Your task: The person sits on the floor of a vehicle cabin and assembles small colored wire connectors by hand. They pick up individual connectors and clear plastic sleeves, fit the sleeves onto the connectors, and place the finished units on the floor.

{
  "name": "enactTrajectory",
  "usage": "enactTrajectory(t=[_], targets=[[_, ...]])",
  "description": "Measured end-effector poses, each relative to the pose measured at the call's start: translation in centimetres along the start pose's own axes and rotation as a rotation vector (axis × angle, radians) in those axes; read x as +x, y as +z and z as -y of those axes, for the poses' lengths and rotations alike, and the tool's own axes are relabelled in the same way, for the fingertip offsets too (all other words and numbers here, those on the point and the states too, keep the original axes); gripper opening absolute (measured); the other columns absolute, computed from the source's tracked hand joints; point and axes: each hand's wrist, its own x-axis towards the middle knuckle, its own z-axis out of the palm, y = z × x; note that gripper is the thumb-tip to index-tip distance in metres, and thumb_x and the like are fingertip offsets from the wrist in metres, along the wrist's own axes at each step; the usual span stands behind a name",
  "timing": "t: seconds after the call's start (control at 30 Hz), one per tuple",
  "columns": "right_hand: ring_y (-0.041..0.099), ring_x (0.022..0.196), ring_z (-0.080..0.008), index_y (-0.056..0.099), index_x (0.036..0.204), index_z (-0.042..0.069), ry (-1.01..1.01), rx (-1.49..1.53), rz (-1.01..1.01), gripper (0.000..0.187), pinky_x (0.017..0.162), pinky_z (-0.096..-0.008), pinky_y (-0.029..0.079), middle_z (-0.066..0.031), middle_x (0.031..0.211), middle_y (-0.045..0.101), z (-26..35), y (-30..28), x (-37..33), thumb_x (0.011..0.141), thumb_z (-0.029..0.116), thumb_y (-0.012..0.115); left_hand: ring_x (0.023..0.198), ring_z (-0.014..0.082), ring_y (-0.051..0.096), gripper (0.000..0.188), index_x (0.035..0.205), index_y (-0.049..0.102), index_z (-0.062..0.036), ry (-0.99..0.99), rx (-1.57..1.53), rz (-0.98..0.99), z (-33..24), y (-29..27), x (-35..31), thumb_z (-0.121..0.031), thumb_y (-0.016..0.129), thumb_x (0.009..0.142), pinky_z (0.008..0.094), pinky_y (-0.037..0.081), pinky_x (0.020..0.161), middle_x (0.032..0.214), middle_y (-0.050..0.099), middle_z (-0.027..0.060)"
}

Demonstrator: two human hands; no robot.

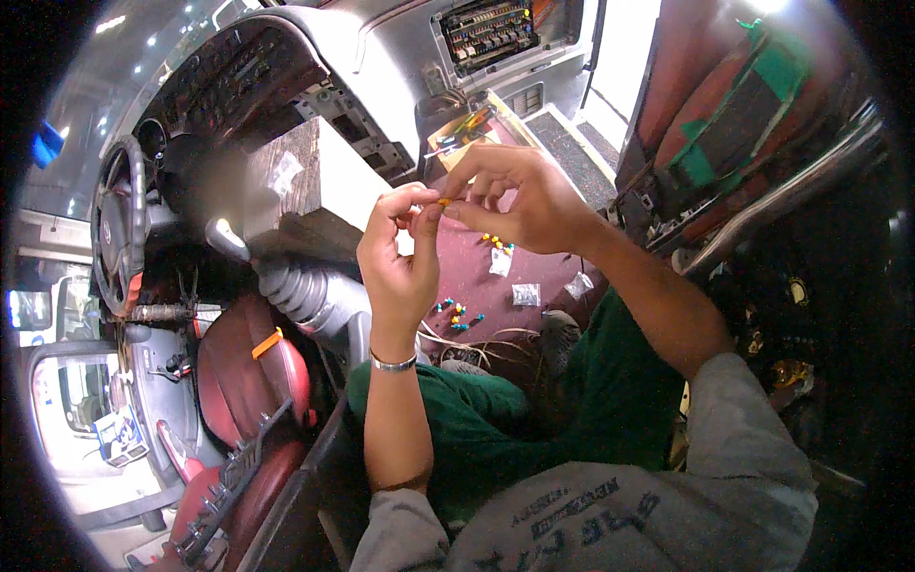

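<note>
In front of me, above the dark red floor (519,329), my two hands meet fingertip to fingertip. Between them is a small yellow-orange piece (445,202), too small to make out its exact kind. My left hand (400,253), with a metal band at the wrist, pinches it between thumb and fingers. From the other side my right hand (529,195) grips it with thumb and forefinger, its other fingers curled. Below lie several small yellow and blue pieces (459,316), and more yellow pieces (498,240) lie by a small clear bag (500,263).
Two more clear bags (525,295) lie on the floor near my shoes (560,338) and thin wires (486,348). Ahead stands a box of tools (477,129) below an open fuse panel (491,36). A gear lever (227,238), wooden block (310,181) and steering wheel (119,224) are left.
</note>
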Motion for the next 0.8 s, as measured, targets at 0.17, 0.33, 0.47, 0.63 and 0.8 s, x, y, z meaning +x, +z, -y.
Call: enactTrajectory(t=[0.17, 0.33, 0.47, 0.63, 0.8], targets=[[0.066, 0.079, -0.0078, 0.074, 0.110, 0.006, 0.014, 0.120, -0.052, 0.018, 0.067, -0.0260, 0.053, -0.0028, 0.098, 0.073, -0.7, 0.1, -0.2, 0.092, 0.007, 0.077, 0.081, 0.0102, 0.056, 0.014, 0.111, 0.066, -0.0019, 0.037, 0.024, 0.029, -0.5, -0.1, 0.5, -0.009, 0.072, 0.100, 0.0250, 0.048, 0.075, 0.105, 0.070, 0.0070], [0.065, 0.077, -0.0081, 0.073, 0.107, 0.005, 0.047, 0.028, 0.002, 0.019, 0.066, -0.0255, 0.052, -0.0021, 0.098, 0.073, -0.4, -0.4, 0.2, 0.089, 0.009, 0.080, 0.073, 0.0101, 0.054, 0.013, 0.108, 0.068, -0.0051, -0.012, 0.045, 0.019, -0.5, -0.5, 0.2, -0.013, 0.073, 0.099, 0.0250, 0.046, 0.069, 0.095, 0.071, 0.0046], [0.071, 0.072, -0.0168, 0.073, 0.101, 0.008, -0.077, -0.026, -0.002, 0.021, 0.064, -0.0312, 0.058, -0.0064, 0.084, 0.073, -0.7, -0.2, -0.1, 0.089, 0.022, 0.082, 0.073, 0.0091, 0.054, 0.014, 0.109, 0.069, -0.0059, -0.043, 0.032, 0.065, -0.6, -0.7, 0.3, -0.015, 0.074, 0.099, 0.0246, 0.045, 0.067, 0.094, 0.070, 0.0030], [0.070, 0.070, -0.0167, 0.071, 0.104, 0.008, -0.071, -0.050, -0.035, 0.023, 0.063, -0.0315, 0.057, -0.0065, 0.082, 0.072, -0.6, -0.3, -0.1, 0.089, 0.021, 0.082, 0.072, 0.0069, 0.052, 0.014, 0.109, 0.069, -0.0065, -0.024, -0.005, 0.071, -0.6, -0.5, 0.2, -0.014, 0.075, 0.098, 0.0235, 0.043, 0.065, 0.094, 0.071, 0.0010], [0.066, 0.073, -0.0103, 0.070, 0.109, 0.004, -0.071, -0.015, -0.053, 0.022, 0.060, -0.0255, 0.051, -0.0052, 0.091, 0.068, -0.4, 0.1, -0.4, 0.088, 0.005, 0.077, 0.070, 0.0052, 0.050, 0.014, 0.109, 0.069, -0.0064, -0.082, 0.013, 0.084, -1.1, -0.5, 0.2, -0.013, 0.074, 0.099, 0.0210, 0.041, 0.061, 0.098, 0.072, 0.0020]])
